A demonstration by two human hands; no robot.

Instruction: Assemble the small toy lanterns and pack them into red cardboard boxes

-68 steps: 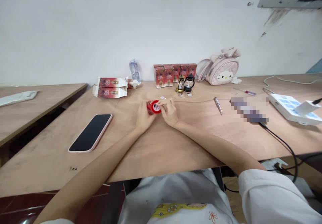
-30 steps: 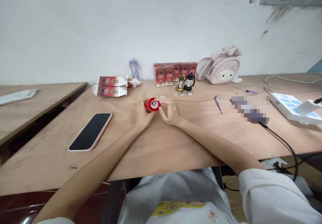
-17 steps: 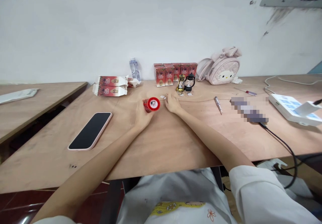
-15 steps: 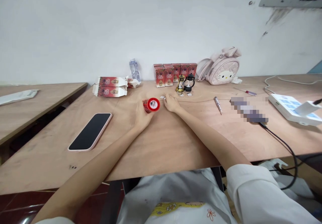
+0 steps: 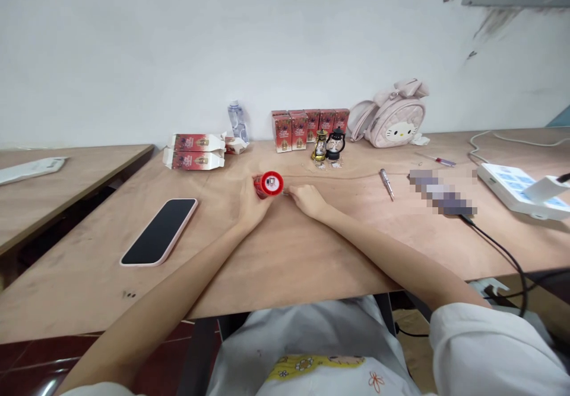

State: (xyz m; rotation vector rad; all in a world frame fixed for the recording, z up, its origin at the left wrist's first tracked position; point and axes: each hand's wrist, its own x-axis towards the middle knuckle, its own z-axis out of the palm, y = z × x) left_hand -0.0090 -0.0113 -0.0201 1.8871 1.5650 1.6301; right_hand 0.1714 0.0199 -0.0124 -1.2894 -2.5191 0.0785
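"On the desk (image 5: 285, 259), near the middle, a red cylinder (image 5: 269, 184) sits in the left hand (image 5: 252, 201), fingers wrapped round its side. Its white end (image 5: 276, 184) faces up to the cam, tilted. The right hand (image 5: 310, 199) is just beside it, fingers curled in; can't tell if it touches."

"thx. Is the right one holding smth?"

"Can't tell tbh. Looks like a tiny thing (image 5: 285, 190) at the fingertips, too small to ID."

"k, any tips for working on that end?"

"imo hold the body firm w/ the left so it can't roll, tilt the end so you see straight in, and come at it w/ fingertips only. Go gently, small parts prob slip if forced."

"Anything in the way?"

"Nothing big btwn the hands afaict. Beyond them: gold lantern (image 5: 319, 146), black lantern (image 5: 335, 144) and small bits (image 5: 323, 166) by their bases, so watch your knuckles. Red boxes (image 5: 299, 130) stand behind, opened cartons (image 5: 197, 151) + bottle (image 5: 237, 122) back left. Phone (image 5: 159, 233) lies near the left forearm, mind that. Silver screwdriver (image 5: 386, 184) is off to the right, prob no bother."
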